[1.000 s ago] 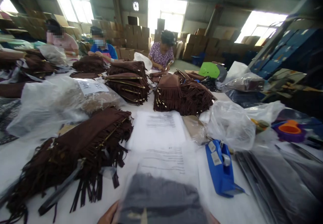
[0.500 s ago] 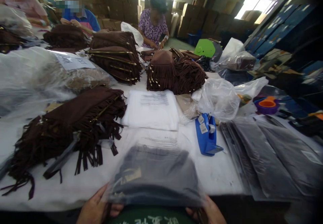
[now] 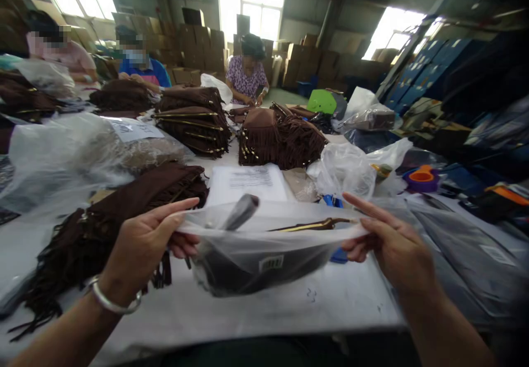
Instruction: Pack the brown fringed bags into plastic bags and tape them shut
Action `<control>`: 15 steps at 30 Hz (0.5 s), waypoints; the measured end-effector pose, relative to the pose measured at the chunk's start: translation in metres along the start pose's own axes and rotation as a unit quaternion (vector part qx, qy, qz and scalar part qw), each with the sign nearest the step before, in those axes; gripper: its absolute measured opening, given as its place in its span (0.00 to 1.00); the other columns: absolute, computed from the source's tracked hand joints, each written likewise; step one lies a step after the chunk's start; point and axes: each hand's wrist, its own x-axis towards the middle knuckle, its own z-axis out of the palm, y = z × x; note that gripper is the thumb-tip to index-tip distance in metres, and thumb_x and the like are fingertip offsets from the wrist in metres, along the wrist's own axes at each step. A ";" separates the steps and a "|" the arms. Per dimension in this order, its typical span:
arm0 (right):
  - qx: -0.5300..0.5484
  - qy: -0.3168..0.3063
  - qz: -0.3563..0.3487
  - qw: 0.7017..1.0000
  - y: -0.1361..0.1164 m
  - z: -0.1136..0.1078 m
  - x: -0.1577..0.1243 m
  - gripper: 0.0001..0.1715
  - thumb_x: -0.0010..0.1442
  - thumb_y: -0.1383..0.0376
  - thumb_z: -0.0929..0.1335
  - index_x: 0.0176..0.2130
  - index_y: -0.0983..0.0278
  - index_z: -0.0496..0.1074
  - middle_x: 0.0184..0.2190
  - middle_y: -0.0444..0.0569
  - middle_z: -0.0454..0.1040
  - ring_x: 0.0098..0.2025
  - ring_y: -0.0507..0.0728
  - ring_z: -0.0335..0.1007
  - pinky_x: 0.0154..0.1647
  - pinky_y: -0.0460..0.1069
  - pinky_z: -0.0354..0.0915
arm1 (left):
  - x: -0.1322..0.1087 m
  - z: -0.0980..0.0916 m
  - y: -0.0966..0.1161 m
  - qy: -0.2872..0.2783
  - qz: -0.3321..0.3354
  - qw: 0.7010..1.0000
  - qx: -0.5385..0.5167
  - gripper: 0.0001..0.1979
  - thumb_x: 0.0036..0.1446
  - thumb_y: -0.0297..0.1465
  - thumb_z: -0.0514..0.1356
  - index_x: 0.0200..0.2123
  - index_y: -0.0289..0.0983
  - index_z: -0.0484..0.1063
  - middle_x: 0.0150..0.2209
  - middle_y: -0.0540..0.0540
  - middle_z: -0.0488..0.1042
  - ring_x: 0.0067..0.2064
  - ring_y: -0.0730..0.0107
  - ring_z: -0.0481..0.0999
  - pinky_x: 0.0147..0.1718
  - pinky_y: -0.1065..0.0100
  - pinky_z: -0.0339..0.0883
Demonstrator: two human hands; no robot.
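My left hand (image 3: 155,229) pinches one top corner of a clear plastic bag (image 3: 268,218), and my right hand (image 3: 388,240) pinches the other. The bag's mouth is stretched wide between them, above the table. Inside it is a dark brown bag (image 3: 239,273) with a gold-coloured zip (image 3: 308,226) near the opening. A wrapped strip (image 3: 243,211) sticks up from the mouth. A small white label (image 3: 271,263) shows through the plastic. Behind lies a stack of printed clear bags (image 3: 248,182). A fringed brown bag (image 3: 119,199) lies beside my left hand.
Bagged dark items (image 3: 467,251) lie at the right. A blue tape dispenser (image 3: 339,255) is partly hidden behind the held bag. Piles of brown fringed bags (image 3: 285,141) stand farther back. Several people (image 3: 248,75) work across the table. An orange scoop (image 3: 421,174) sits at the right.
Both hands have risen from the table's front edge with the plastic bag. Its mouth is now pulled taut and faces up, with the zip showing. The head view has tilted upward.
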 end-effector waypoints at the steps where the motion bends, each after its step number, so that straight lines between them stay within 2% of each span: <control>1: 0.000 0.011 -0.026 1.000 -0.006 0.000 0.005 0.38 0.54 0.59 0.66 0.62 0.67 0.59 0.19 0.52 0.76 0.15 0.58 0.70 0.15 0.48 0.65 | 0.002 0.000 0.011 0.017 0.023 1.000 0.006 0.24 0.53 0.42 0.58 0.50 0.37 0.71 0.19 0.49 0.76 0.18 0.65 0.75 0.15 0.71 0.69; 4: -0.015 0.020 -0.045 0.999 -0.006 -0.005 0.007 0.37 0.54 0.61 0.66 0.62 0.66 0.59 0.20 0.51 0.77 0.15 0.57 0.70 0.15 0.48 0.66 | -0.002 -0.006 0.026 0.059 0.073 0.995 0.036 0.22 0.54 0.42 0.57 0.51 0.42 0.71 0.20 0.51 0.77 0.20 0.65 0.76 0.17 0.70 0.71; 6: -0.042 -0.006 0.007 0.999 0.013 -0.008 0.002 0.39 0.53 0.60 0.66 0.63 0.65 0.57 0.20 0.51 0.77 0.17 0.58 0.71 0.15 0.47 0.65 | -0.009 -0.008 0.011 0.025 0.048 0.998 0.035 0.26 0.52 0.43 0.58 0.54 0.40 0.69 0.21 0.50 0.77 0.20 0.64 0.76 0.18 0.68 0.71; 8: -0.063 -0.034 0.076 0.995 0.046 -0.010 -0.006 0.41 0.55 0.59 0.64 0.64 0.65 0.53 0.21 0.50 0.77 0.19 0.58 0.73 0.17 0.47 0.65 | -0.020 -0.006 -0.028 -0.044 -0.003 0.999 0.032 0.32 0.51 0.44 0.57 0.57 0.35 0.65 0.21 0.49 0.77 0.20 0.64 0.75 0.18 0.67 0.72; 11: -0.084 -0.051 0.155 0.983 0.113 -0.010 -0.024 0.40 0.57 0.59 0.61 0.65 0.65 0.49 0.23 0.49 0.77 0.22 0.57 0.74 0.20 0.47 0.66 | -0.046 0.002 -0.113 -0.134 -0.034 0.986 0.095 0.31 0.54 0.41 0.54 0.60 0.35 0.61 0.24 0.49 0.78 0.22 0.66 0.76 0.23 0.68 0.73; 13: -0.139 -0.052 0.187 0.971 0.157 -0.011 -0.040 0.36 0.60 0.58 0.57 0.66 0.64 0.48 0.22 0.47 0.76 0.22 0.57 0.73 0.21 0.49 0.66 | -0.070 0.008 -0.168 -0.171 0.006 0.965 0.201 0.26 0.56 0.36 0.52 0.60 0.42 0.62 0.28 0.50 0.79 0.25 0.67 0.78 0.28 0.70 0.74; 15: -0.272 -0.036 0.159 0.948 0.192 -0.014 -0.056 0.33 0.62 0.57 0.56 0.65 0.61 0.52 0.23 0.47 0.75 0.25 0.59 0.73 0.27 0.53 0.69 | -0.092 0.011 -0.205 -0.150 0.099 0.935 0.306 0.24 0.57 0.33 0.53 0.58 0.47 0.63 0.38 0.49 0.80 0.30 0.67 0.79 0.31 0.71 0.74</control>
